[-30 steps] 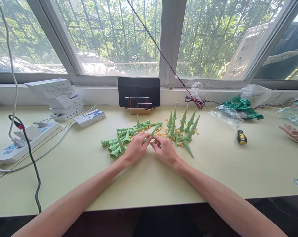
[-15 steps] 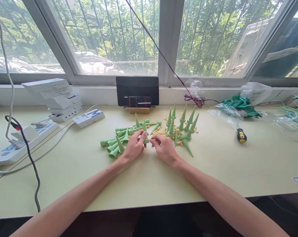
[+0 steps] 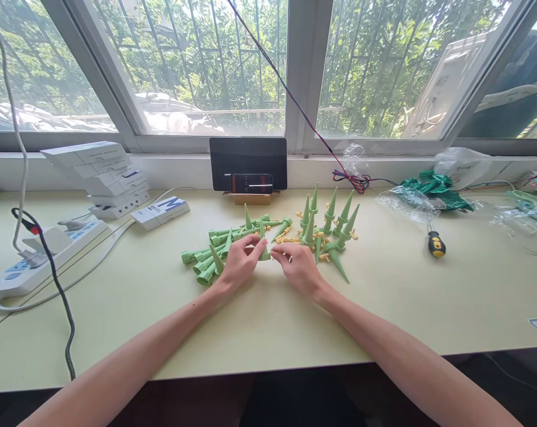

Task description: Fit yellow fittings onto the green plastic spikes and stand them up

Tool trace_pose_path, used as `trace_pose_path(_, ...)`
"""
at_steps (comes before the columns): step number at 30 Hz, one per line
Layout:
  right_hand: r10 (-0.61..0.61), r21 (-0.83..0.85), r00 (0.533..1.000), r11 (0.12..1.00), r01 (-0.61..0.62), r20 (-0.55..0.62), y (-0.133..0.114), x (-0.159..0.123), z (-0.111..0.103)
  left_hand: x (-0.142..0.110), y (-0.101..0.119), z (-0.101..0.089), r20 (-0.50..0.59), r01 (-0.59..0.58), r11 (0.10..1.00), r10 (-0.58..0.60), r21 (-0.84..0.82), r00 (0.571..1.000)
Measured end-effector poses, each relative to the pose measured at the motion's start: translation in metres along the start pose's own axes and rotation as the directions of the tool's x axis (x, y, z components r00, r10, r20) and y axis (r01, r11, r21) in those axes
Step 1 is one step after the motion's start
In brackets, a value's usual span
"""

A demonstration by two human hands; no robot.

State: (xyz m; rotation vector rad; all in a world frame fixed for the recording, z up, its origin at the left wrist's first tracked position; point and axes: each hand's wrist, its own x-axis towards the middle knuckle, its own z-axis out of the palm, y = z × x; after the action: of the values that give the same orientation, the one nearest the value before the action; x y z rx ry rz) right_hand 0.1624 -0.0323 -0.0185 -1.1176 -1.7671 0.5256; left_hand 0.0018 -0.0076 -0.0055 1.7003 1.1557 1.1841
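Observation:
My left hand (image 3: pixel 242 262) is closed around a green plastic watering spike (image 3: pixel 263 251), its tip pointing up. Against the side of that spike's collar, my right hand (image 3: pixel 298 268) is pinched shut; whatever its fingertips hold is hidden. Left of the hands, several more green spikes (image 3: pixel 205 276) lie or stand in a pile. To the right, several spikes (image 3: pixel 329 218) stand point-up with small yellow valves fitted, and one leans over. Loose yellow valves (image 3: pixel 287 239) lie between the two groups.
A phone (image 3: pixel 251 184) leans on a small stand before a dark tablet (image 3: pixel 248 155). White boxes (image 3: pixel 112 172) and a power strip (image 3: pixel 45 261) with cables are at left. A screwdriver (image 3: pixel 436 244) and green plastic wrapping (image 3: pixel 437 188) lie at right.
Both hands stay almost in place at the held spike. The left fingers shift slightly around it, and the spike sits a touch lower.

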Motion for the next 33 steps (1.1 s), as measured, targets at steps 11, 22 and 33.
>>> trace_pose_path(11, 0.116, 0.131, 0.991, 0.984, -0.124, 0.072, 0.001, -0.003, 0.003, 0.002, -0.003, 0.001, -0.042, -0.027, 0.999, 0.028, 0.021, 0.999)
trace_pose_path(22, 0.126, 0.111, 0.99, 0.985, -0.133, 0.064, -0.007, -0.003, -0.002, 0.001, -0.002, 0.001, -0.014, -0.016, 1.0, 0.017, 0.021, 1.0)
trace_pose_path(33, 0.107, 0.087, 0.993, 0.99, -0.11, 0.047, -0.011, -0.003, -0.004, -0.002, 0.002, 0.001, 0.081, -0.066, 0.998, 0.067, -0.01, 0.994)
